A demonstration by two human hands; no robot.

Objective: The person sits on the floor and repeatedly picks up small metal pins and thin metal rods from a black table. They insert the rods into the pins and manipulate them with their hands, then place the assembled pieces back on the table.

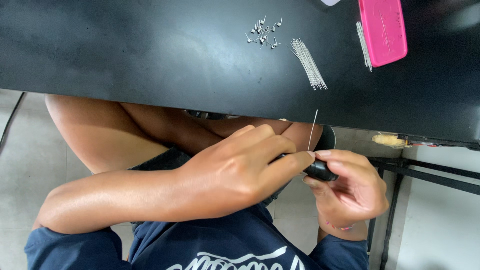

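The left hand (pixel 235 167) and right hand (pixel 350 192) met below the table edge, both closed around a small black tool (pixel 320 171) held between them. A thin wire (pixel 312 131) was pinched at the fingertips, its long axis nearly upright, pointing to twelve o'clock toward the black table (pixel 150 50). At twelve lay a bundle of straight wires (pixel 309 64), at eleven a heap of small bent pieces (pixel 263 31), and at one o'clock a pink case (pixel 383 31).
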